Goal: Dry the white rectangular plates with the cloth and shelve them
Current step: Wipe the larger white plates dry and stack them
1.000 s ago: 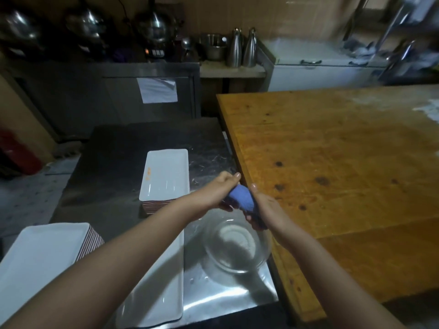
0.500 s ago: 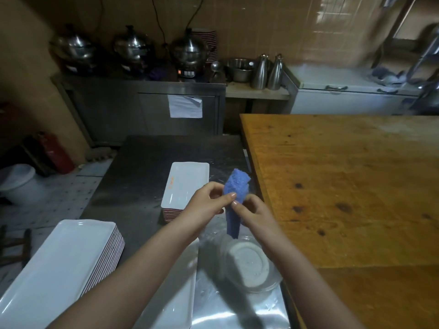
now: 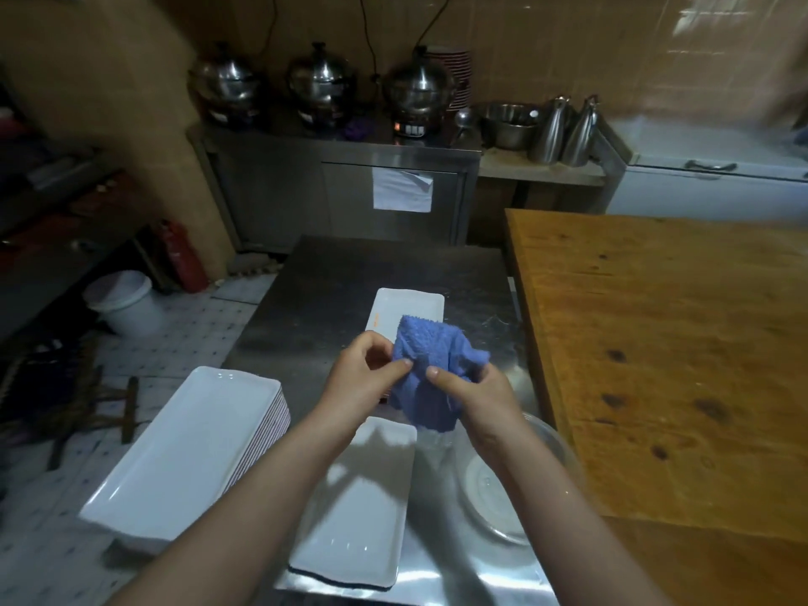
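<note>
Between your fingers, head view: blue cloth point(image 3: 433, 356), bunched, held up off the counter. Your left hand point(image 3: 363, 378) pinches its left edge, thumb against curled fingers point(image 3: 400, 365). Your right hand point(image 3: 476, 395) grips the lower folds, closed round the fabric. Neither hand touches a plate.

Below your fingers: single plate point(image 3: 363, 518), white and rectangular, lying alone on the steel counter point(image 3: 350, 264).
Beyond your fingers: short stack point(image 3: 402, 306) of like plates, partly hidden by the cloth.
Left of your left hand: tall stack point(image 3: 188, 452); what it rests on cannot be told.
Under your right wrist: glass bowl point(image 3: 516, 487), just beside the single plate.

Progress, as judged: no wiping under way; you appear to be readying the cloth. Which plates are dry cannot be told, and none is seen going to a shelf.

Right of your fingers: worn wooden table point(image 3: 677, 343).
Far beyond: steel cabinet point(image 3: 284, 194) bearing three lidded pots point(image 3: 321, 83); two metal jugs point(image 3: 564, 129).
On the tiled floor: white bucket point(image 3: 122, 299), red extinguisher point(image 3: 183, 255).
</note>
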Demonstrator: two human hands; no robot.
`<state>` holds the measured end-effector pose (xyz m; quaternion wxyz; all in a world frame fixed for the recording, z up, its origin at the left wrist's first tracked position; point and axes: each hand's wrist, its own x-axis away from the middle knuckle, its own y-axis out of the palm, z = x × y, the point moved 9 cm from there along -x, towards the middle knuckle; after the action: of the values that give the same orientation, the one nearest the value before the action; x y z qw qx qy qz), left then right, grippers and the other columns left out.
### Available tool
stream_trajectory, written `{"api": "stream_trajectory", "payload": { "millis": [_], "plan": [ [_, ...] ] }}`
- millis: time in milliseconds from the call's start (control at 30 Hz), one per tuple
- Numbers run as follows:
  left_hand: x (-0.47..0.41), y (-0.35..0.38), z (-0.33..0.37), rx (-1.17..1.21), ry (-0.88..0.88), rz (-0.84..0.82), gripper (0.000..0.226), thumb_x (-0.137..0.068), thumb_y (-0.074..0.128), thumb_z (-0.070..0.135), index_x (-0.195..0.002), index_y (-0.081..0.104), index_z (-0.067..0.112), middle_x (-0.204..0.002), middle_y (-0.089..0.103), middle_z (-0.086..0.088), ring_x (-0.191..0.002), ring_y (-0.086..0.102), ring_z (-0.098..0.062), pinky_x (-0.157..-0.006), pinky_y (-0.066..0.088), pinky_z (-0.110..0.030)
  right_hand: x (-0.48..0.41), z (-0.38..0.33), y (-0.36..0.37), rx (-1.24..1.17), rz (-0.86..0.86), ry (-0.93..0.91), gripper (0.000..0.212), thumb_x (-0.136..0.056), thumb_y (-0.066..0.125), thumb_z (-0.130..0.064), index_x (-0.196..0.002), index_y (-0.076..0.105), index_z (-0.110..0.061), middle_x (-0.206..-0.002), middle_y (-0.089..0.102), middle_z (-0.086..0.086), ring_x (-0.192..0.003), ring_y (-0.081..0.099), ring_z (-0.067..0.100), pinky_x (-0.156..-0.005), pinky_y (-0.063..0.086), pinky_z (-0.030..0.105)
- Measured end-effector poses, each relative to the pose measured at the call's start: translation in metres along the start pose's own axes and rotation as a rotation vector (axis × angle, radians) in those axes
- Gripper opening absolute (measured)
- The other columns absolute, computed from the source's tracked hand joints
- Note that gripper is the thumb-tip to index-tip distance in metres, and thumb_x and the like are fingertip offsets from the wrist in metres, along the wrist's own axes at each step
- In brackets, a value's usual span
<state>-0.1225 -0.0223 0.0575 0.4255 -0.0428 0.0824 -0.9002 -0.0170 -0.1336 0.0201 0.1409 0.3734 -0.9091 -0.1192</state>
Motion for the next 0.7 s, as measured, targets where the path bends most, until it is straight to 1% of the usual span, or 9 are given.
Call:
{"api": "stream_trajectory", "payload": {
  "millis": [67, 133, 200, 333, 467, 533, 567, 633, 700],
  "plan": [
    [-0.002, -0.008, -0.012, 0.087, -0.082, 0.006, 0.026, -0.083, 0.06, 0.0, -0.068, 0.044, 0.014, -0.064, 0.049, -0.002, -0.061, 0.048, -0.015, -0.052, 0.041, -0.025, -0.002, -0.001, 0.007, 0.051, -0.012, -0.01, 0.019, -0.076, 0.072, -0.001, -0.095, 0.066, -0.002, -0.09, 0.072, 0.009, -0.083, 0.068, 0.019, -0.072, 0.055, 0.028],
    [-0.003, -0.015, -0.023, 0.162, -0.145, 0.01, 0.027, -0.085, 0.057, 0.001, -0.068, 0.042, 0.014, -0.064, 0.046, -0.005, -0.061, 0.045, -0.017, -0.055, 0.036, -0.028, -0.005, -0.006, 0.016, 0.113, -0.038, -0.047, 0.013, -0.077, 0.072, -0.002, -0.089, 0.067, -0.001, -0.084, 0.071, 0.007, -0.075, 0.067, 0.013, -0.065, 0.053, 0.021],
    [-0.006, -0.02, -0.028, 0.214, -0.184, -0.006, 0.027, -0.087, 0.056, 0.001, -0.068, 0.042, 0.015, -0.064, 0.046, -0.005, -0.059, 0.044, -0.015, -0.055, 0.033, -0.028, -0.009, -0.009, 0.023, 0.172, -0.05, -0.06, 0.014, -0.077, 0.073, -0.004, -0.088, 0.067, 0.002, -0.08, 0.07, 0.005, -0.072, 0.066, 0.009, -0.062, 0.052, 0.019],
    [-0.015, -0.028, -0.028, 0.317, -0.222, -0.059, 0.025, -0.088, 0.052, -0.001, -0.07, 0.043, 0.014, -0.066, 0.051, -0.005, -0.059, 0.049, -0.013, -0.054, 0.036, -0.025, -0.019, -0.004, 0.036, 0.153, -0.074, 0.004, 0.014, -0.078, 0.073, -0.007, -0.092, 0.069, -0.005, -0.092, 0.073, 0.008, -0.088, 0.069, 0.02, -0.078, 0.055, 0.031],
    [-0.029, -0.035, -0.026, 0.427, -0.261, -0.131, 0.022, -0.09, 0.049, 0.0, -0.073, 0.044, 0.014, -0.07, 0.057, -0.004, -0.064, 0.057, -0.013, -0.057, 0.045, -0.024, -0.029, -0.004, 0.048, 0.146, -0.146, 0.053, 0.021, -0.081, 0.07, -0.01, -0.102, 0.068, -0.007, -0.101, 0.072, 0.012, -0.097, 0.068, 0.026, -0.085, 0.053, 0.039],
    [-0.035, -0.036, -0.024, 0.421, -0.262, -0.219, 0.021, -0.091, 0.047, 0.002, -0.075, 0.045, 0.015, -0.07, 0.058, -0.003, -0.064, 0.057, -0.012, -0.058, 0.043, -0.025, -0.035, -0.004, 0.056, 0.192, -0.187, 0.042, 0.023, -0.082, 0.07, -0.009, -0.104, 0.065, -0.009, -0.103, 0.071, 0.012, -0.099, 0.067, 0.026, -0.087, 0.052, 0.04],
    [-0.037, -0.036, -0.022, 0.412, -0.264, -0.269, 0.02, -0.091, 0.046, 0.002, -0.076, 0.045, 0.015, -0.07, 0.058, -0.003, -0.063, 0.057, -0.012, -0.058, 0.043, -0.026, -0.038, -0.002, 0.06, 0.191, -0.206, 0.05, 0.029, -0.08, 0.072, -0.009, -0.108, 0.064, -0.01, -0.105, 0.071, 0.012, -0.1, 0.066, 0.026, -0.089, 0.051, 0.04],
    [-0.041, -0.035, -0.02, 0.437, -0.278, -0.358, 0.018, -0.091, 0.045, 0.002, -0.078, 0.048, 0.014, -0.071, 0.059, -0.004, -0.064, 0.059, -0.012, -0.058, 0.046, -0.025, -0.042, 0.005, 0.068, 0.137, -0.235, 0.091, 0.043, -0.073, 0.073, -0.013, -0.115, 0.061, -0.006, -0.11, 0.069, 0.015, -0.104, 0.064, 0.029, -0.093, 0.048, 0.041],
    [-0.046, -0.036, -0.019, 0.504, -0.294, -0.409, 0.016, -0.09, 0.044, 0.0, -0.08, 0.049, 0.012, -0.074, 0.061, -0.007, -0.067, 0.06, -0.015, -0.059, 0.049, -0.026, -0.045, 0.013, 0.072, 0.037, -0.225, 0.141, 0.044, -0.069, 0.073, -0.013, -0.111, 0.064, -0.004, -0.108, 0.069, 0.016, -0.103, 0.064, 0.03, -0.091, 0.048, 0.041]
  ]
}}
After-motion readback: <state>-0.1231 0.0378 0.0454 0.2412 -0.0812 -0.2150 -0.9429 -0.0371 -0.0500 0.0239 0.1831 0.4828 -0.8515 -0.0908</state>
